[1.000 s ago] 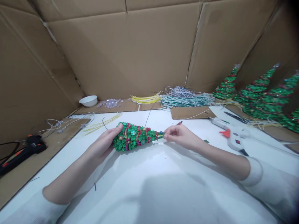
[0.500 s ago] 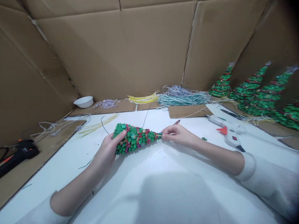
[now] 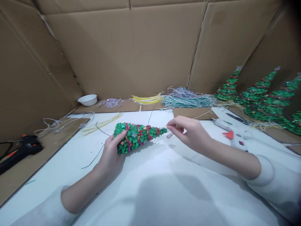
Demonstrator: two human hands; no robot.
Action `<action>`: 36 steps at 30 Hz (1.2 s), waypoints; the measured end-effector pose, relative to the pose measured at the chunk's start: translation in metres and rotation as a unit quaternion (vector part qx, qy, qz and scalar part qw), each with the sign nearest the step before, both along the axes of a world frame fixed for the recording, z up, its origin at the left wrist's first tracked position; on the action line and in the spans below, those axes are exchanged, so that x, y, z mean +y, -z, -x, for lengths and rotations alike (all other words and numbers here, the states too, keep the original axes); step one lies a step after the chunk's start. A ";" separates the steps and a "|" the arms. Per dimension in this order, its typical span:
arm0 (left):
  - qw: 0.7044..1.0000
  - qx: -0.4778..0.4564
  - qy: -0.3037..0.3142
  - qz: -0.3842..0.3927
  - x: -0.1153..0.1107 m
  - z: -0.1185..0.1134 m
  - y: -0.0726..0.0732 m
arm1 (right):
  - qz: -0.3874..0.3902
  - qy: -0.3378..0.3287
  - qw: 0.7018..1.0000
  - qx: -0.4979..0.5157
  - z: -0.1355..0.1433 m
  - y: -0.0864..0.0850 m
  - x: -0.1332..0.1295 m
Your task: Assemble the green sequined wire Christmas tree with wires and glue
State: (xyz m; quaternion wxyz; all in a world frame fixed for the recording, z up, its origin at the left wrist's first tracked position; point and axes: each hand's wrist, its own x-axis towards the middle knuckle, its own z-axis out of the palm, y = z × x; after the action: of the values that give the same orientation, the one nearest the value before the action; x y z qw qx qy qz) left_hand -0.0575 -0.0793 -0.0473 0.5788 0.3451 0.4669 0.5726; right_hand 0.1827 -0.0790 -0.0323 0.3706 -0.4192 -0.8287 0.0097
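Note:
A small green beaded Christmas tree with red garland lies on its side over the white table, its tip pointing right. My left hand grips it around the wide base, thumb on top. At the tip, my right hand is closed in a pinch on a thin yellowish wire that runs along the tree's top end. A small clear piece shows just below the right fingertips; what it is I cannot make out.
Finished trees stand at the right. A white glue gun lies near my right forearm, a black glue gun far left. Bundled green-white wires, yellow wires, clear pieces and a white bowl line the back.
My right hand has lifted and shifted slightly right, drawing the yellowish wire at the tip. My left hand still holds the tree. The view has shifted a little.

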 end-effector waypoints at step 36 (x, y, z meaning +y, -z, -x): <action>0.998 -0.063 -0.014 0.013 -0.004 -0.005 0.008 | -0.055 0.032 0.998 0.015 0.024 0.015 -0.015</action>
State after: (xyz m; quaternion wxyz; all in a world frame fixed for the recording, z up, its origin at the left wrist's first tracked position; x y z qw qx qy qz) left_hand -0.0526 -0.0835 -0.0549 0.6035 0.2938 0.4418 0.5952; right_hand 0.1583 -0.0942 -0.0471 0.4059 -0.4244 -0.8084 -0.0415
